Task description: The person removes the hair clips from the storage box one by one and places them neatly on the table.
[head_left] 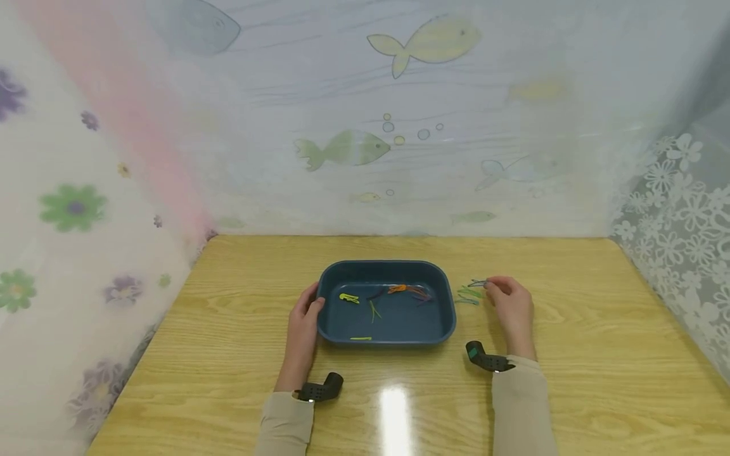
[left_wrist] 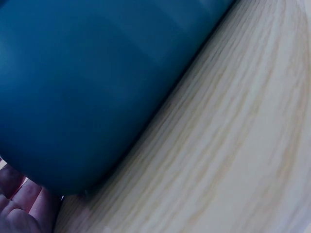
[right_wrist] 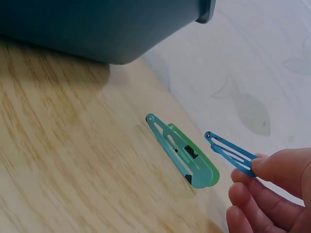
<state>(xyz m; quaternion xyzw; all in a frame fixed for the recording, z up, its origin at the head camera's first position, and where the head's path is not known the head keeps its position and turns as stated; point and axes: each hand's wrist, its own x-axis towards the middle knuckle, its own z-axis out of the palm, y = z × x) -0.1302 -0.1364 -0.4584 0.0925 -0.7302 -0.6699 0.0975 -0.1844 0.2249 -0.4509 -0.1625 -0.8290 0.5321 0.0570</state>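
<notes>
My left hand (head_left: 302, 326) grips the left side of a dark blue plastic basin (head_left: 399, 323), its thumb at the rim; in the left wrist view only part of its fingers (left_wrist: 29, 204) shows. To the right of the basin, my right hand (head_left: 511, 310) pinches a blue snap hair clip (right_wrist: 247, 165) between thumb and fingers, above the table. A teal hair clip (right_wrist: 198, 179) and a green hair clip (right_wrist: 213, 174) overlap on the table beside that hand. Several clips lie inside the basin, among them a yellow clip (head_left: 349, 297) and an orange clip (head_left: 397, 289).
The wood-grain table (head_left: 228, 329) extends around the basin. Behind it hangs a pale curtain (head_left: 342, 209) printed with fish. A flowered sheet (head_left: 114, 253) borders the left side, and a white floral one (head_left: 684, 202) the right.
</notes>
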